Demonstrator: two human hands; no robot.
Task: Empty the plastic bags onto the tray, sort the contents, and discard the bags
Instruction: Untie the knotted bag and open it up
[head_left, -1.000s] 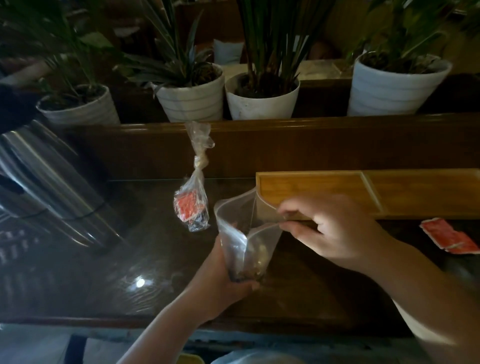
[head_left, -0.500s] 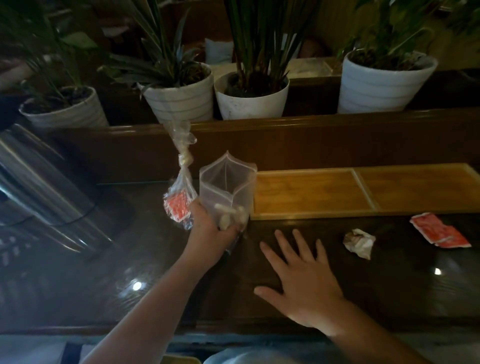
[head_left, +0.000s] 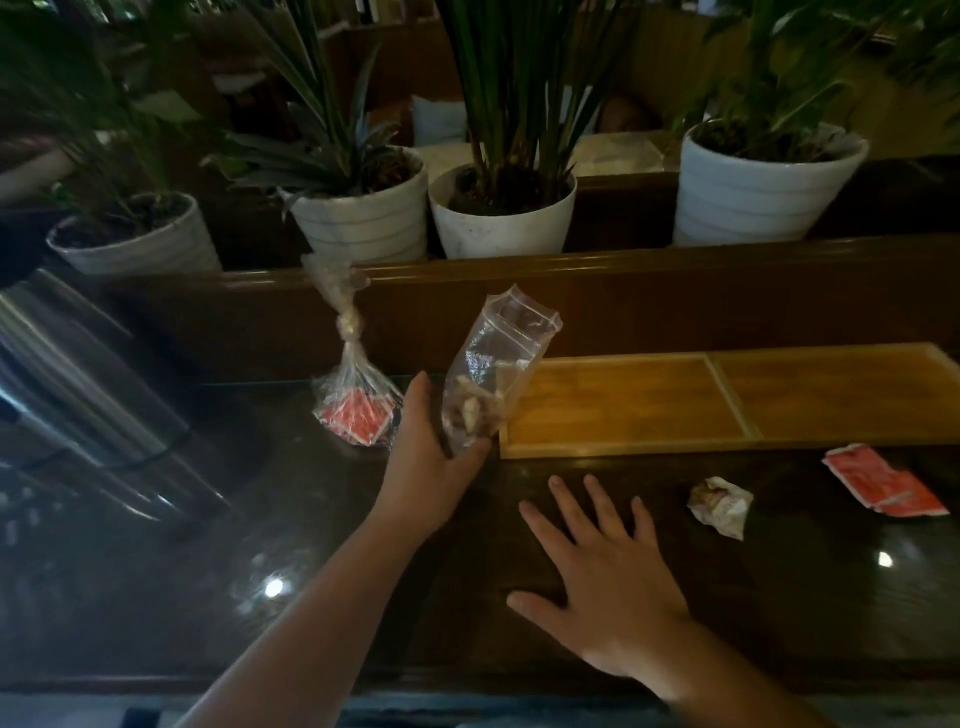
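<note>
I have the left hand (head_left: 431, 457) lifted over the dark table (head_left: 311, 571), its fingers (head_left: 475, 449) clenched round the bottom of an open clear zip bag (head_left: 493, 374) that leans mouth-up toward the wooden tray (head_left: 727, 447). Small pale and brown pieces sit in the bag's lower end, against my palm; I cannot make out what they are. The tray lies just right of the bag, split by a thin divider into two compartments, and both look bare. The right hand (head_left: 608, 577) rests flat on the table, fingers spread and holding nothing. Left of the held bag a knotted plastic bag (head_left: 353, 395) with red packets inside stands on the table, unopened. A crumpled wrapper (head_left: 719, 506) and a loose red packet (head_left: 883, 480) lie on the table near the tray's front edge, well apart from the hands. I judge the step in hand to be emptying this first bag, with nothing yet tipped out. The next move calls for carrying the mouth over the near compartment and upending the bag, perhaps with the right hand pinching a bottom corner, so the pieces slide out onto the wood rather than onto the table.
</note>
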